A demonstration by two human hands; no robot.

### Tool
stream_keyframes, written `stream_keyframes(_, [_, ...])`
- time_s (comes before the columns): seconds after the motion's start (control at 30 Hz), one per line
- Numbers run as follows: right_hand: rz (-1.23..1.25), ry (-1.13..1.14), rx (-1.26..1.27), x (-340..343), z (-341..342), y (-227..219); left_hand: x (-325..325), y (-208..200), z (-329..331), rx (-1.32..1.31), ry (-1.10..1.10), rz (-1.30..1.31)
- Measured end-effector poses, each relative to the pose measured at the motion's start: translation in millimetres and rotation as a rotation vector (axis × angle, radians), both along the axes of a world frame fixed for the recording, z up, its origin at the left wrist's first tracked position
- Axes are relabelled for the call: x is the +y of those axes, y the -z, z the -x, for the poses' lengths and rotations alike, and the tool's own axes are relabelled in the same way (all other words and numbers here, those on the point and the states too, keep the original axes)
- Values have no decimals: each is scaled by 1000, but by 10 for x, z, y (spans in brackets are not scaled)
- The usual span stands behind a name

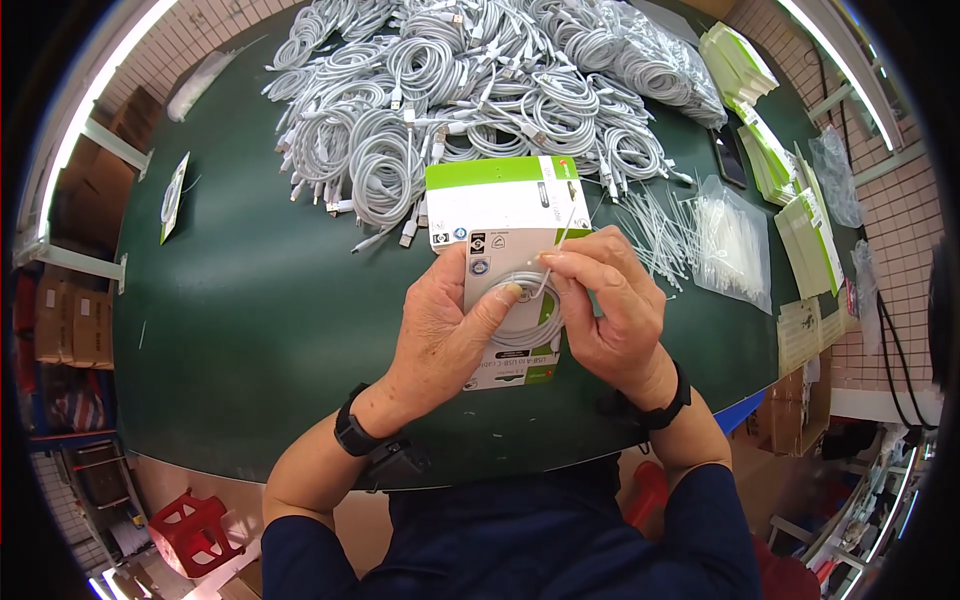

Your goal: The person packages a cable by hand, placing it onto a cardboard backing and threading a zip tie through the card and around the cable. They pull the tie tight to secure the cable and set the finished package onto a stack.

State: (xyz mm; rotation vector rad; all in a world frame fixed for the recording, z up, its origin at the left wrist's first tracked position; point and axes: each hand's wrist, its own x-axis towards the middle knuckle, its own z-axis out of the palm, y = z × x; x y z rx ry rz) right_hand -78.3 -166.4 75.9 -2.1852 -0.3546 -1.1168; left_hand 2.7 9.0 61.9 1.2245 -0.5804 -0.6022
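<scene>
My left hand [425, 335] grips a white-and-green packaging card [512, 250], its thumb pressed on a coiled white cable [548, 330] lying against the card. At the coil's upper right, my right hand [618, 310] pinches a thin white cable tie [568, 232] between thumb and forefinger. The tie's free end sticks up past the fingers, and part of it lies by the coil. Just beyond the held card, more packaging cards [500, 188] rest on the green table [260, 330]. My fingers behind the held card are hidden.
A large heap of coiled cables [430, 75] covers the far side. To the right lie loose cable ties [655, 235], a bag of ties [730, 250], a phone [730, 158] and card stacks [738, 65]. One card with a cable [175, 200] stands at left.
</scene>
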Motion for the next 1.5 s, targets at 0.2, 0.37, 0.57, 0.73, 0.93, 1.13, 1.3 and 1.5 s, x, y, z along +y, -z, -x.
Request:
stream_keyframes(0.2, [132, 1, 7, -51, 54, -18, 7, -13, 8, 1, 2, -1])
stream_keyframes(0.37, [199, -34, -15, -57, 111, -62, 3, -28, 9, 9, -4, 46])
stream_keyframes(0.57, [219, -28, -47, -45, 131, -54, 12, -16, 0, -16, 1, 17])
stream_keyframes(0.73, [195, -21, -45, -46, 138, -44, 11, -22, -1, -25, -9, 5])
stream_keyframes(0.93, [175, -25, -41, -43, 124, -23, 11, -9, 1, -29, -15, 10])
stream_keyframes(1.13, [169, -25, -42, -43, 95, -1, 0, 5, 4, -35, -23, 13])
stream_keyframes(1.3, [119, -26, -22, -44, 26, -12, -10, 58, 3, -89, -32, 3])
stream_keyframes(1.5, [84, -40, 12, -53, 5, -32, -5, 64, -13, -204, 14, -17])
